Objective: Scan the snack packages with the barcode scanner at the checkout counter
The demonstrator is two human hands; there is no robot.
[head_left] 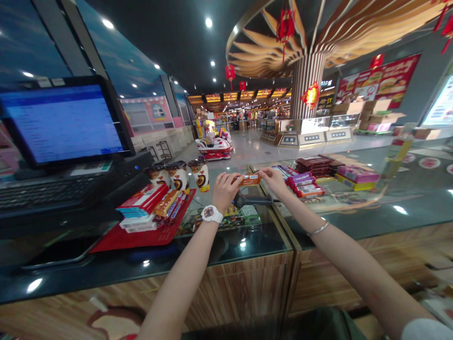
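Over the glass counter (233, 245) I hold an orange-wrapped candy roll (250, 179) level between both hands. My left hand (225, 191), with a white watch on its wrist, has its fingers closed on the left end. At the right end, my right hand (274, 181) pinches the wrapper with thumb and fingertips. Just below the roll lies a dark handheld scanner (256, 200) on the glass. Purple candy packs (300, 180) and an orange-red pack (310, 190) lie to the right of my right hand.
Left of my hands are several lidded cups (200, 174), red-and-white boxes (141, 200) and Mentos rolls (173, 208) on a red sheet (141, 241). A monitor (67, 123) and keyboard (53, 193) stand at far left. Brown packs (314, 164) and pink-yellow boxes (357, 174) lie at right.
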